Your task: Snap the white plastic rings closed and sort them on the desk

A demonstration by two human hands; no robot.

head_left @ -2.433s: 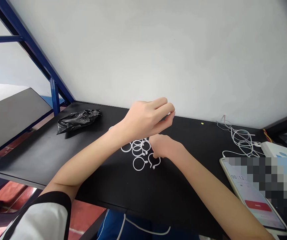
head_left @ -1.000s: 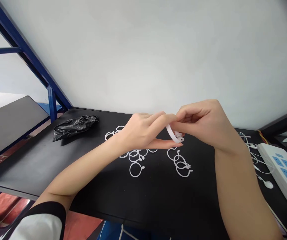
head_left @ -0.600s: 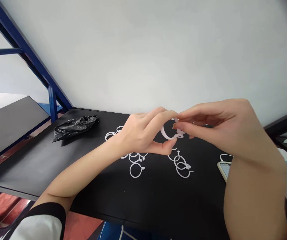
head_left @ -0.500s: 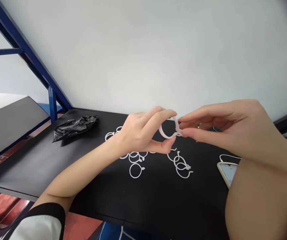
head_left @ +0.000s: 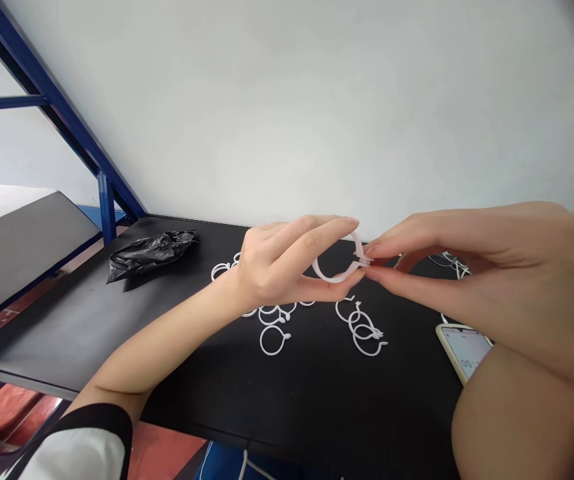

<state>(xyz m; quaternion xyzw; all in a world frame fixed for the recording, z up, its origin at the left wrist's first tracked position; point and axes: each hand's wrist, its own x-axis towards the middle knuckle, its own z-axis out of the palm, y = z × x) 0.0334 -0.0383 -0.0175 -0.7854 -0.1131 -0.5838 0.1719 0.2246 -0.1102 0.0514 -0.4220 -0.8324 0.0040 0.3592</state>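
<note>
A white plastic ring (head_left: 334, 275) is held in the air above the black table (head_left: 117, 333). My left hand (head_left: 281, 267) grips its left side between thumb and fingers. My right hand (head_left: 487, 280) pinches the ring's clasp end with thumb and forefinger. Below the hands, several white rings (head_left: 271, 327) lie in a cluster on the table. A smaller group of rings (head_left: 364, 330) lies a little to the right of them.
A crumpled black plastic bag (head_left: 149, 250) lies at the table's back left. A phone (head_left: 464, 350) with a lit screen lies at the right, with white cables (head_left: 449, 261) behind my right hand. Blue metal framing (head_left: 67, 113) rises at left against the white wall.
My right hand rose from the rings on the table to meet the left. Both hands came to hold one ring and turned it, while my right forearm swung closer to the camera.
</note>
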